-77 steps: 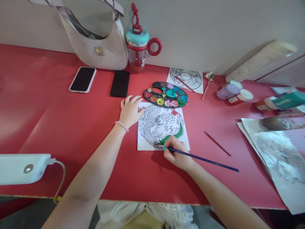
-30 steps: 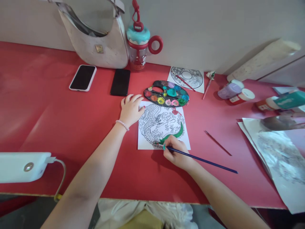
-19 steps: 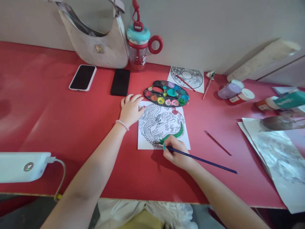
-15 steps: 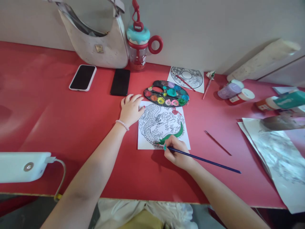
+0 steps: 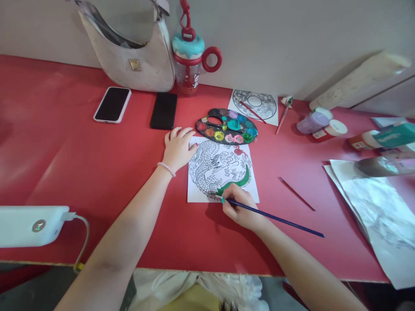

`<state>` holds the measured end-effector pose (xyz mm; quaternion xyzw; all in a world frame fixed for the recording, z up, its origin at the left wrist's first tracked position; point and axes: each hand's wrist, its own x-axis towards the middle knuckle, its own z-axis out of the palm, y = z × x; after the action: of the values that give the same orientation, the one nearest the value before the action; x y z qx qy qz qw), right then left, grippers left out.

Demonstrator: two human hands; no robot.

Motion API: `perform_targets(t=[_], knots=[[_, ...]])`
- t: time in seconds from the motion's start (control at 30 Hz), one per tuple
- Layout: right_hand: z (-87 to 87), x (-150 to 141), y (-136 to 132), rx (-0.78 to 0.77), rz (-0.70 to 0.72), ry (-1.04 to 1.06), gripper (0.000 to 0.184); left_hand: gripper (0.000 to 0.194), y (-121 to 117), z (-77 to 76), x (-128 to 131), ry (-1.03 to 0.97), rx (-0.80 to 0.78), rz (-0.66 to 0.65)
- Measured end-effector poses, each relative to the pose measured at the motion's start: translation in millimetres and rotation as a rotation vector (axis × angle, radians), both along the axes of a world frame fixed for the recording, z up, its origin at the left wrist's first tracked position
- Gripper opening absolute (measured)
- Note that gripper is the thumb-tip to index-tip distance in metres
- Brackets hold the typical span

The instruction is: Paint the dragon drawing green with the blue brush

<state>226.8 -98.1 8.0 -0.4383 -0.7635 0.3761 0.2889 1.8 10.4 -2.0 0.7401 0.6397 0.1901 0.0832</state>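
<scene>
A sheet of paper with a printed dragon drawing [image 5: 202, 172] lies on the red table in front of me. Part of the dragon's body is painted green, and a small spot at its upper right is red. My right hand [image 5: 240, 206] pinches a long dark-blue paintbrush [image 5: 279, 219], its tip on the drawing at the lower end of the green band. Lying flat with fingers spread, my left hand [image 5: 177, 149] rests on the table, thumb at the sheet's left edge. Just beyond the sheet sits a black paint palette [image 5: 210, 137] with several colours in its wells.
Two phones, one white-edged [image 5: 112, 104] and one black [image 5: 164, 111], lie near a handbag [image 5: 136, 65] and a cup [image 5: 188, 69]. A thin brush [image 5: 296, 193], paint bottles [image 5: 314, 121] and loose sheets [image 5: 376, 224] are on the right. A power bank [image 5: 32, 226] sits at left.
My right hand and the paintbrush have shifted very slightly to the left, and the handle's end has dipped a little. My left hand stays in place.
</scene>
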Motion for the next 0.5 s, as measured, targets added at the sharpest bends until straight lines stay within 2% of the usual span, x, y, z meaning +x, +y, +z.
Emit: perform_targets(t=[0.33, 0.5], knots=[[-3.4, 9.2, -4.0, 0.034, -0.075, 0.093, 0.014, 0.037, 0.0, 0.2, 0.0, 0.000, 0.003, -0.004], [2.6, 8.5, -1.6, 0.115, 0.017, 0.040, 0.017, 0.037, 0.4, -0.9, -0.5, -0.011, 0.005, -0.006]])
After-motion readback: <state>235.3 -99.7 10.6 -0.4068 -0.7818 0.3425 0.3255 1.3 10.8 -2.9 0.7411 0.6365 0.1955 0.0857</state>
